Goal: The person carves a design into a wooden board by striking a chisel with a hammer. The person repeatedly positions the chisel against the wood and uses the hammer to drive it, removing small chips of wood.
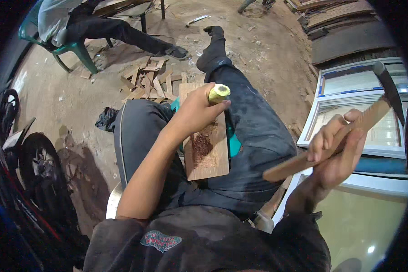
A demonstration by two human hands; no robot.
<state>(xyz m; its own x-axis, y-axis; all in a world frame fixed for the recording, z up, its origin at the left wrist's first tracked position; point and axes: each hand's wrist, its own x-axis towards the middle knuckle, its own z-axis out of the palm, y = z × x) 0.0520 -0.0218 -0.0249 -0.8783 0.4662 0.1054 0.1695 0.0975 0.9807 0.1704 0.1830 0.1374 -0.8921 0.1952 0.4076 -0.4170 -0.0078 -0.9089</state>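
My left hand (pixel 194 111) is closed around the yellow-green handle of a chisel (pixel 219 92), its worn butt end pointing up. The hand hides the blade. Beneath it, a rectangular wooden board (pixel 207 171) lies over my lap, with a heap of dark reddish shavings (pixel 202 144) on its face. Off to the right, my right hand (pixel 337 140) is raised and grips the flat wooden handle of a hammer (pixel 369 115). The hammer's long dark metal head points away from me and looks slightly blurred. Hammer and chisel are well apart.
Wood offcuts (pixel 152 79) are piled on the dirt floor beyond my left knee. White-framed panels (pixel 358 181) stand close by my right arm. A motorbike (pixel 36 181) is at the left. Another person sits on a green chair (pixel 79 52) at the far left.
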